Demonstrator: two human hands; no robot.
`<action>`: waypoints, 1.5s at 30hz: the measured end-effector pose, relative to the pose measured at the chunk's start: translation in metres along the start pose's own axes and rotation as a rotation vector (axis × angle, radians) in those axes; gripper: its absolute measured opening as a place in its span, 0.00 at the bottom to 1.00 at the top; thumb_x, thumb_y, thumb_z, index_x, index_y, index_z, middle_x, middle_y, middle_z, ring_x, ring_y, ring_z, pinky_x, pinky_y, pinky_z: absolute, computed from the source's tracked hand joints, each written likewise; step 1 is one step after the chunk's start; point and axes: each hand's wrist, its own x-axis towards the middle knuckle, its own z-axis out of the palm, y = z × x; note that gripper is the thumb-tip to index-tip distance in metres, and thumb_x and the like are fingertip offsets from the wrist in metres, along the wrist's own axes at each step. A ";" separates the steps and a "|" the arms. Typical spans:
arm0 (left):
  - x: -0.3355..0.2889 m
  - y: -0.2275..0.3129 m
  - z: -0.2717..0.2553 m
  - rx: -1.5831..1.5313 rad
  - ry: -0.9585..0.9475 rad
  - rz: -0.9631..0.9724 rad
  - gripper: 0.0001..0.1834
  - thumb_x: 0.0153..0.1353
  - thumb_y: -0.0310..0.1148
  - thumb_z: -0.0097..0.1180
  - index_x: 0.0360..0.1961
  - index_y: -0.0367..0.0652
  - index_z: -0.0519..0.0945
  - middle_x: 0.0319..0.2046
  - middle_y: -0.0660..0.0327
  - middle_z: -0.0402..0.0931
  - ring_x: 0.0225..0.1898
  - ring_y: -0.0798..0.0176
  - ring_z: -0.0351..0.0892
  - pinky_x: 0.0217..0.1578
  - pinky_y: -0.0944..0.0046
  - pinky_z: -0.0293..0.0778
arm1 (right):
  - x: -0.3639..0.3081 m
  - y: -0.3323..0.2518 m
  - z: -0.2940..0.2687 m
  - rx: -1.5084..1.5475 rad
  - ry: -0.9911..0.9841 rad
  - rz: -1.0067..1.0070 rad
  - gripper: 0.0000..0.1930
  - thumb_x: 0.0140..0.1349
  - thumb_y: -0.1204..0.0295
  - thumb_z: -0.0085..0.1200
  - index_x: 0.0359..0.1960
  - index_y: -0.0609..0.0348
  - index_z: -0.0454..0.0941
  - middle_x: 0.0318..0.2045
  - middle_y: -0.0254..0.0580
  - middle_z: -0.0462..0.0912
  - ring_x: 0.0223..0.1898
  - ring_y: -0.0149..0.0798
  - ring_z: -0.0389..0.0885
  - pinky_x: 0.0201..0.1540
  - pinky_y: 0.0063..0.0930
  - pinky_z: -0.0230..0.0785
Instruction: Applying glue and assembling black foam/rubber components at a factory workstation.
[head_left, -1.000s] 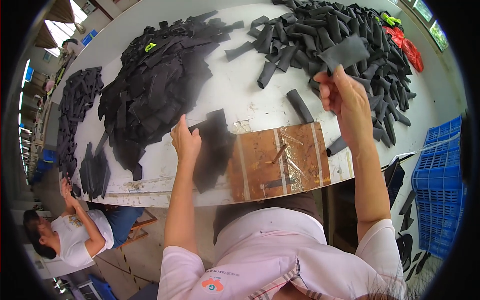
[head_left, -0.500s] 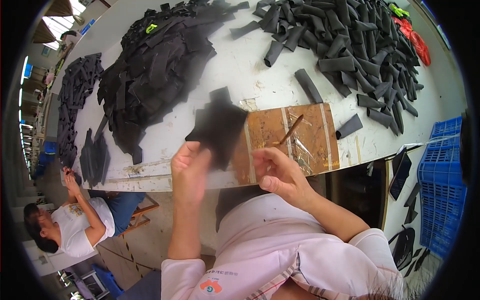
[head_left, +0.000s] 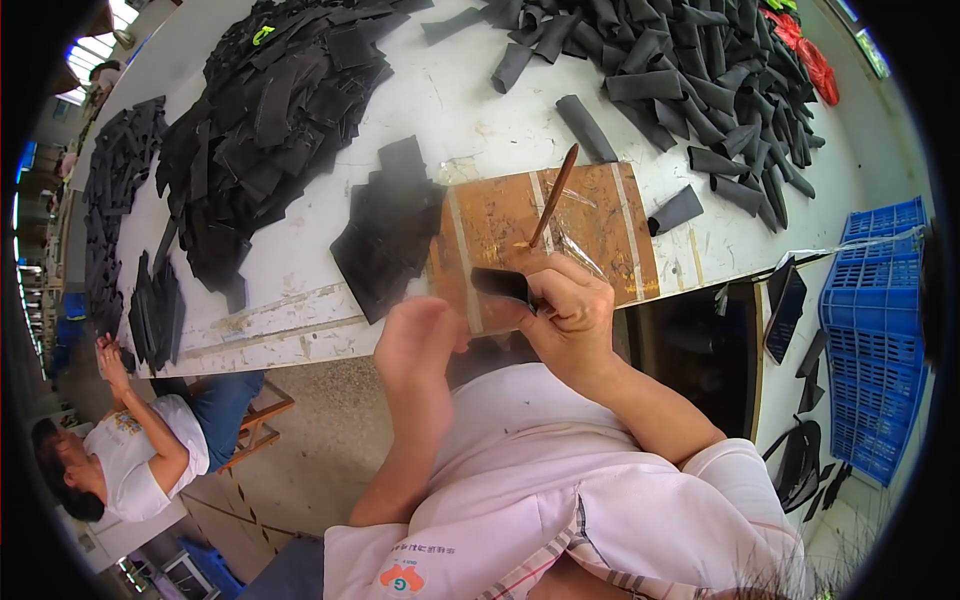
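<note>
My right hand (head_left: 570,305) pinches one end of a curved black strip (head_left: 500,284) over the near edge of a brown board (head_left: 480,215). Just left of it is my left hand (head_left: 422,345), smeared by motion. Its fingers look bent, and I cannot make out anything in them. Rising at a slant from the board is a brown pointed stick (head_left: 556,195). Several flat black pieces (head_left: 385,230) lie in a loose stack against the board's left side.
A large heap of flat black pieces (head_left: 270,110) covers the table's left, and a pile of rolled black tubes (head_left: 690,70) its far right. A blue crate (head_left: 875,340) stands at the right. A co-worker (head_left: 150,440) sits at the left.
My right hand has gone from fingers apart to pinching the black strip. My left hand has come toward it from the stack of flat pieces. The view has shifted slightly.
</note>
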 end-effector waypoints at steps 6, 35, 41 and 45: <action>-0.001 0.025 0.005 -0.211 -0.162 -0.176 0.13 0.57 0.36 0.50 0.35 0.34 0.70 0.28 0.59 0.73 0.26 0.69 0.70 0.27 0.72 0.68 | 0.002 0.008 -0.002 -0.163 0.021 -0.229 0.14 0.25 0.86 0.51 0.21 0.62 0.73 0.18 0.39 0.69 0.22 0.41 0.69 0.20 0.30 0.62; 0.003 -0.007 0.022 0.349 0.002 0.297 0.04 0.47 0.18 0.50 0.26 0.36 0.72 0.19 0.58 0.74 0.17 0.68 0.73 0.16 0.70 0.67 | -0.005 -0.006 0.002 -0.396 -0.200 -0.254 0.10 0.40 0.82 0.53 0.28 0.63 0.72 0.23 0.44 0.68 0.22 0.45 0.71 0.25 0.35 0.66; 0.023 -0.002 0.001 -0.670 -0.386 -0.472 0.09 0.46 0.17 0.51 0.30 0.38 0.71 0.23 0.65 0.71 0.16 0.78 0.67 0.11 0.81 0.58 | 0.000 0.000 -0.005 -0.012 -0.186 0.108 0.04 0.45 0.81 0.54 0.24 0.65 0.72 0.21 0.37 0.70 0.20 0.31 0.68 0.20 0.22 0.60; 0.020 0.004 0.012 -0.269 -0.417 -0.283 0.12 0.45 0.19 0.50 0.33 0.38 0.68 0.22 0.66 0.70 0.15 0.82 0.59 0.12 0.79 0.52 | -0.003 0.008 -0.013 0.850 -0.288 0.650 0.04 0.50 0.78 0.54 0.24 0.66 0.72 0.19 0.31 0.69 0.17 0.24 0.61 0.16 0.15 0.50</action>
